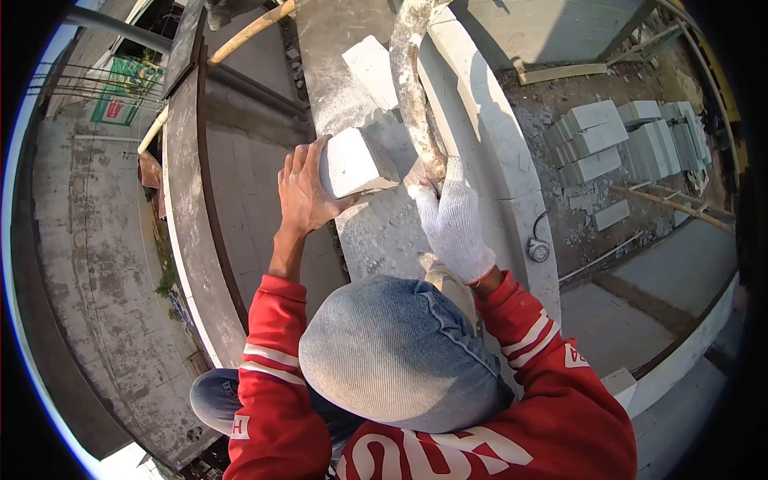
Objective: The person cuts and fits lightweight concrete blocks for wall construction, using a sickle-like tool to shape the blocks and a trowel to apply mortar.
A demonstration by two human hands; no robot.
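Note:
My bare left hand (306, 192) is spread against the left side of a white block (350, 162), thumb at its lower edge and fingers along the upper left. The block rests on a dusty grey ledge (384, 236), tilted at an angle. My right hand (454, 228), in a white knitted glove, closes around the lower part of a rough, curved wooden pole (412, 88), right of the block. Its fingertips are partly hidden. Another pale block piece (371, 70) lies farther up the ledge.
A bent knee in jeans (392, 352) is below my hands. Stacked grey-white blocks (592, 132) lie on the lower ground at right. A pale wall (500, 160) runs beside the pole, with a small round object (538, 250) on it. Bamboo (252, 32) crosses at upper left.

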